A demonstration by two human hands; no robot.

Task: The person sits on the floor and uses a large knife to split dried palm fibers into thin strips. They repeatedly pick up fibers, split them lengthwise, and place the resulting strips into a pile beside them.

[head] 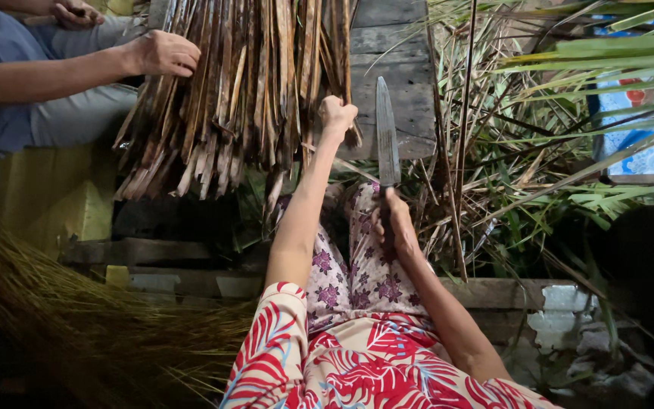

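The left hand [337, 113] gripped a dried leaf strip [308, 83] from the bundle; the right hand [392, 220] clenched a knife [385, 136], blade upright.

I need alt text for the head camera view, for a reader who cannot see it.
Seen from above, a person's left hand grips a strip in a bundle of dried brown leaf strips, while the right hand holds a long knife blade-up. Another person's hand rests on the bundle, upper left.
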